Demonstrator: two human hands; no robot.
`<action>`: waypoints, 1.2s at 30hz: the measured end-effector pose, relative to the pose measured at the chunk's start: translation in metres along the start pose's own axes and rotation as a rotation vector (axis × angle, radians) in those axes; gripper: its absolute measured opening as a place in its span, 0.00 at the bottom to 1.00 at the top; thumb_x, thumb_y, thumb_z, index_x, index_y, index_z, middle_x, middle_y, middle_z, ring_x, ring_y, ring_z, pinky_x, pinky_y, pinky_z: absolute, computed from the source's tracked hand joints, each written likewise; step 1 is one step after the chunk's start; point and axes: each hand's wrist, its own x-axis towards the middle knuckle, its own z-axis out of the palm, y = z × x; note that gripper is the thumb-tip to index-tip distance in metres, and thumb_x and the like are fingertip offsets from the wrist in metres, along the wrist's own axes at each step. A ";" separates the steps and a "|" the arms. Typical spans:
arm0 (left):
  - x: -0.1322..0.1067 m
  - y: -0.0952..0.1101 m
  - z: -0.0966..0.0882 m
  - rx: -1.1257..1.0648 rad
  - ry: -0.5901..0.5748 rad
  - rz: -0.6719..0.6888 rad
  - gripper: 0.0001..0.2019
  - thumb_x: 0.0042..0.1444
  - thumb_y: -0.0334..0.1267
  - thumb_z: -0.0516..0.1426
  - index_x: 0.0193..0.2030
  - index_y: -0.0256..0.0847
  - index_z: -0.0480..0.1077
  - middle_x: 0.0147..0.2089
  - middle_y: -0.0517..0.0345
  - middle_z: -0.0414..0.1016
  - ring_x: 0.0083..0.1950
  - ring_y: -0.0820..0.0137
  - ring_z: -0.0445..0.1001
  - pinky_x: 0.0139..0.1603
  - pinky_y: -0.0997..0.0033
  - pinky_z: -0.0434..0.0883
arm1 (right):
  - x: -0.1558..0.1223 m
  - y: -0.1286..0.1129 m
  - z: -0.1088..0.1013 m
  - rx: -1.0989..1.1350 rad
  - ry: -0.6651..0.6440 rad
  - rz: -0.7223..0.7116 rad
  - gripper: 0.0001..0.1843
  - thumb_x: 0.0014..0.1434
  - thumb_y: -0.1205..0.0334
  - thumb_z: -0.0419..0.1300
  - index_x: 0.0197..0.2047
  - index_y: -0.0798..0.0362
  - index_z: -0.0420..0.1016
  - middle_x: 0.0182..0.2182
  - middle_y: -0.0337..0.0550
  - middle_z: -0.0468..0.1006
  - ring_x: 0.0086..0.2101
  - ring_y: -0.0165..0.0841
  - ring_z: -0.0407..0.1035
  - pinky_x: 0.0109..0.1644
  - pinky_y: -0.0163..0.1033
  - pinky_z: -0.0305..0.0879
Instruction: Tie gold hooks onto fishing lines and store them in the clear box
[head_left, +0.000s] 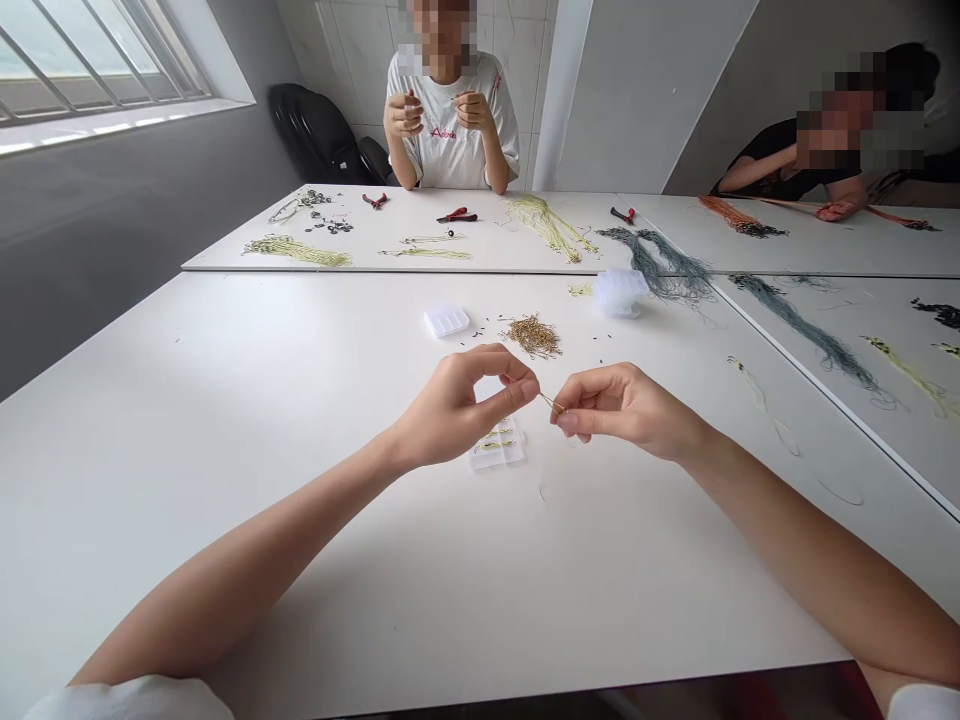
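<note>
My left hand and my right hand meet above the white table, fingertips pinched. A thin gold wire hook spans the small gap between them, held at each end by the fingertips. Just below lies a small clear plastic box holding a few gold hooks, partly under my left fingertips. Farther ahead are a loose pile of gold hooks and a small white compartment box.
A translucent plastic container stands beyond my right hand. Red-handled pliers and bundles of yellow line lie on the far table. Grey-blue line spreads to the right. Co-workers sit across and to the right.
</note>
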 end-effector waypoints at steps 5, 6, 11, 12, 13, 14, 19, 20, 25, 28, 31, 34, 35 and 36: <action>-0.001 0.002 0.003 0.050 0.064 0.062 0.10 0.64 0.40 0.55 0.35 0.41 0.74 0.38 0.57 0.74 0.42 0.69 0.71 0.44 0.68 0.67 | -0.005 -0.010 -0.002 -0.037 -0.041 0.039 0.09 0.58 0.62 0.64 0.43 0.51 0.78 0.41 0.45 0.78 0.28 0.28 0.68 0.37 0.40 0.69; -0.002 0.001 0.005 0.096 0.078 0.085 0.09 0.64 0.39 0.55 0.35 0.41 0.74 0.37 0.58 0.74 0.42 0.69 0.71 0.46 0.67 0.66 | -0.006 -0.013 0.001 0.000 -0.041 0.037 0.12 0.57 0.63 0.65 0.46 0.50 0.77 0.44 0.45 0.78 0.29 0.29 0.70 0.39 0.41 0.69; -0.003 -0.002 0.012 0.294 0.134 0.159 0.08 0.64 0.38 0.54 0.36 0.42 0.73 0.37 0.60 0.75 0.40 0.70 0.69 0.52 0.60 0.60 | -0.008 -0.013 0.021 0.087 0.107 -0.023 0.11 0.58 0.59 0.65 0.44 0.51 0.74 0.36 0.42 0.78 0.36 0.33 0.72 0.43 0.41 0.69; -0.003 -0.003 0.014 0.300 0.133 0.157 0.08 0.64 0.38 0.54 0.36 0.42 0.73 0.37 0.60 0.75 0.40 0.69 0.69 0.52 0.59 0.60 | -0.008 -0.011 0.023 0.055 0.165 -0.040 0.09 0.58 0.59 0.65 0.41 0.51 0.75 0.33 0.40 0.76 0.34 0.32 0.71 0.41 0.39 0.68; -0.003 -0.003 0.015 0.293 0.132 0.151 0.08 0.64 0.38 0.54 0.36 0.42 0.73 0.37 0.59 0.75 0.40 0.69 0.70 0.52 0.59 0.61 | -0.007 -0.009 0.026 0.016 0.218 -0.060 0.07 0.57 0.59 0.65 0.39 0.51 0.76 0.30 0.39 0.75 0.32 0.30 0.69 0.38 0.38 0.67; -0.002 -0.004 0.015 0.272 0.128 0.140 0.08 0.64 0.38 0.54 0.36 0.42 0.74 0.37 0.59 0.75 0.40 0.69 0.70 0.52 0.60 0.61 | -0.007 -0.008 0.027 -0.024 0.258 -0.079 0.06 0.57 0.59 0.65 0.36 0.52 0.76 0.28 0.38 0.74 0.30 0.29 0.67 0.35 0.37 0.65; -0.001 -0.002 0.013 0.013 -0.002 -0.050 0.12 0.63 0.45 0.54 0.37 0.42 0.76 0.40 0.56 0.77 0.43 0.67 0.73 0.46 0.65 0.69 | -0.007 -0.005 0.028 -0.101 0.325 -0.110 0.07 0.59 0.60 0.63 0.29 0.52 0.76 0.24 0.37 0.70 0.27 0.29 0.62 0.31 0.38 0.58; -0.001 -0.001 0.011 -0.030 -0.036 -0.099 0.14 0.63 0.47 0.53 0.38 0.42 0.76 0.41 0.56 0.77 0.43 0.66 0.74 0.45 0.65 0.70 | -0.007 -0.005 0.027 -0.099 0.326 -0.102 0.07 0.58 0.60 0.63 0.29 0.52 0.76 0.24 0.37 0.70 0.27 0.29 0.61 0.31 0.38 0.58; 0.000 0.003 0.004 -0.041 -0.066 -0.117 0.15 0.63 0.49 0.53 0.42 0.43 0.77 0.46 0.54 0.78 0.47 0.64 0.74 0.47 0.63 0.71 | -0.006 -0.003 0.025 -0.090 0.315 -0.079 0.07 0.57 0.61 0.63 0.28 0.52 0.75 0.25 0.38 0.70 0.27 0.30 0.61 0.31 0.39 0.57; 0.000 0.002 0.006 0.082 -0.059 0.005 0.11 0.61 0.44 0.56 0.40 0.44 0.78 0.41 0.55 0.78 0.45 0.66 0.74 0.48 0.64 0.69 | -0.007 -0.003 0.025 -0.087 0.301 -0.076 0.07 0.57 0.61 0.64 0.28 0.52 0.75 0.24 0.38 0.70 0.27 0.30 0.61 0.31 0.38 0.57; 0.000 0.000 0.008 0.171 -0.050 0.077 0.10 0.62 0.41 0.56 0.37 0.44 0.78 0.37 0.57 0.78 0.40 0.68 0.73 0.48 0.64 0.67 | -0.008 -0.005 0.023 -0.078 0.253 -0.060 0.06 0.56 0.61 0.65 0.30 0.52 0.76 0.25 0.38 0.70 0.28 0.30 0.62 0.33 0.38 0.59; -0.001 0.000 0.008 0.189 -0.029 0.087 0.10 0.63 0.39 0.55 0.36 0.42 0.77 0.36 0.57 0.77 0.39 0.68 0.72 0.47 0.64 0.66 | -0.005 -0.005 0.016 0.004 0.149 -0.045 0.06 0.57 0.58 0.64 0.34 0.52 0.78 0.26 0.38 0.70 0.29 0.30 0.62 0.35 0.39 0.60; -0.001 0.000 0.007 0.178 -0.019 0.084 0.10 0.63 0.39 0.55 0.36 0.42 0.77 0.36 0.57 0.77 0.40 0.68 0.72 0.47 0.65 0.67 | -0.003 -0.003 0.013 0.051 0.117 -0.042 0.08 0.59 0.57 0.62 0.35 0.52 0.78 0.26 0.39 0.70 0.29 0.30 0.62 0.35 0.39 0.60; -0.001 0.001 0.006 0.160 -0.013 0.078 0.10 0.63 0.39 0.54 0.36 0.42 0.77 0.36 0.57 0.77 0.41 0.68 0.72 0.46 0.66 0.67 | 0.000 -0.001 0.010 0.103 0.091 -0.036 0.10 0.60 0.56 0.60 0.35 0.52 0.79 0.26 0.39 0.69 0.28 0.30 0.62 0.35 0.39 0.60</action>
